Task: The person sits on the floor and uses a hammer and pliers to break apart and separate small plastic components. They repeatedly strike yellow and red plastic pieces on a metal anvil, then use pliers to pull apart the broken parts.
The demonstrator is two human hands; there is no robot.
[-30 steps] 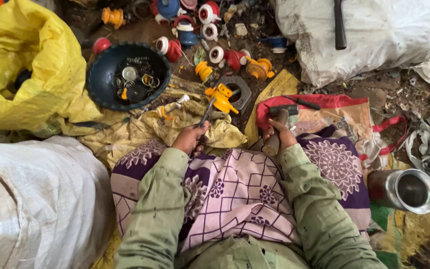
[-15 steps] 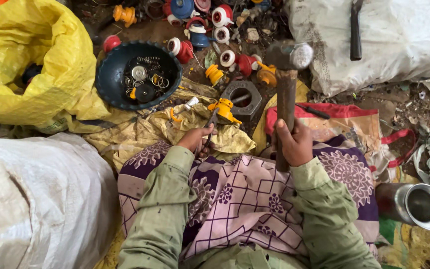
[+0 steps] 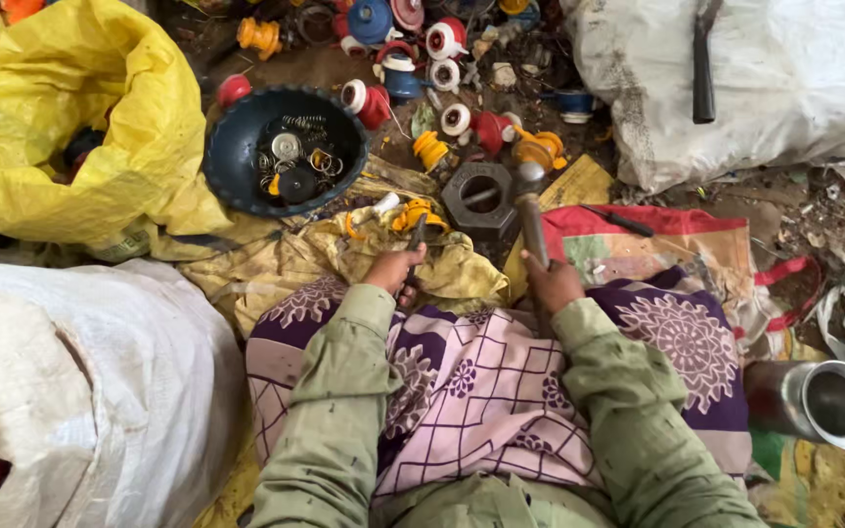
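My right hand (image 3: 552, 284) grips the handle of a hammer (image 3: 531, 210) whose head is down at the rim of a large dark hexagonal metal nut (image 3: 479, 198) on the ground. My left hand (image 3: 395, 269) holds a thin dark tool (image 3: 415, 235) that points at a yellow plastic part (image 3: 417, 212) lying beside the nut. Both arms wear green sleeves above a purple and pink patterned cloth (image 3: 481, 381) across my lap.
A dark bowl (image 3: 232, 156) of springs and small metal bits sits at left of the nut. Red, white, blue and yellow plastic parts (image 3: 442, 68) litter the ground beyond. A yellow sack (image 3: 61, 117), white sacks (image 3: 784, 78) and a metal cup (image 3: 833, 403) surround me.
The hammer was raised upright half a second ago and has come down onto the hexagonal nut. My left hand stays by the yellow part.
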